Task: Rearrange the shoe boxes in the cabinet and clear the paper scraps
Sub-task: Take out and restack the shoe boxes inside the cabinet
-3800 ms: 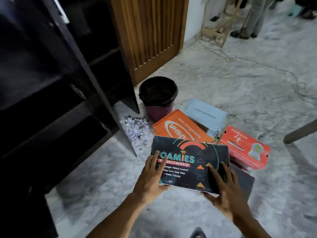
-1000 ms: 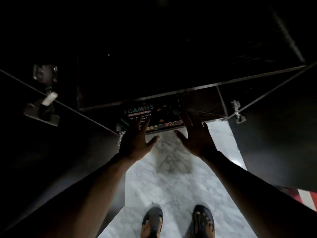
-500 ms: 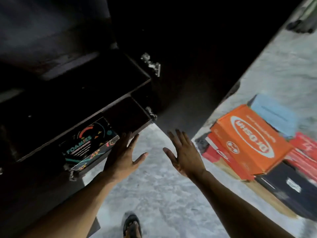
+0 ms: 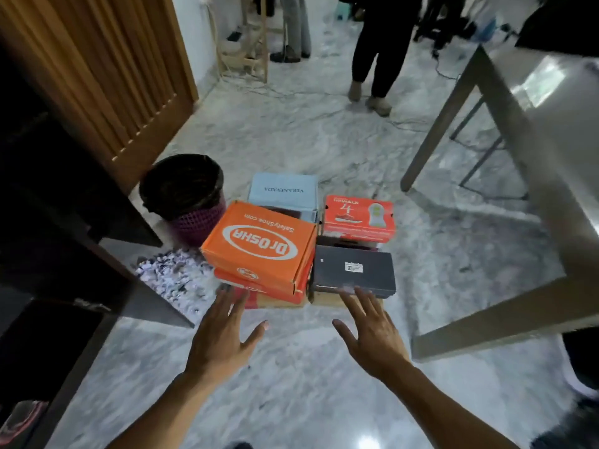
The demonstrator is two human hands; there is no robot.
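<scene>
Both hands empty, fingers spread and straight. Left hand (image 4: 223, 332) reaches toward the near corner of the orange box (image 4: 259, 244); right hand (image 4: 372, 335) sits just short of the dark box (image 4: 353, 268). Contact with either cannot be confirmed.

Boxes lie on the floor (image 4: 291, 384), ahead of the hands, beside the open cabinet (image 4: 48, 222). Lids visible: four, namely orange, dark, red box (image 4: 358, 218) and light blue box (image 4: 283, 191). More boxes lie underneath; count unclear.

Paper scraps (image 4: 175, 277): one heap, left of the orange box, ahead of the left hand. Bin (image 4: 184, 192): one, behind the heap.
</scene>
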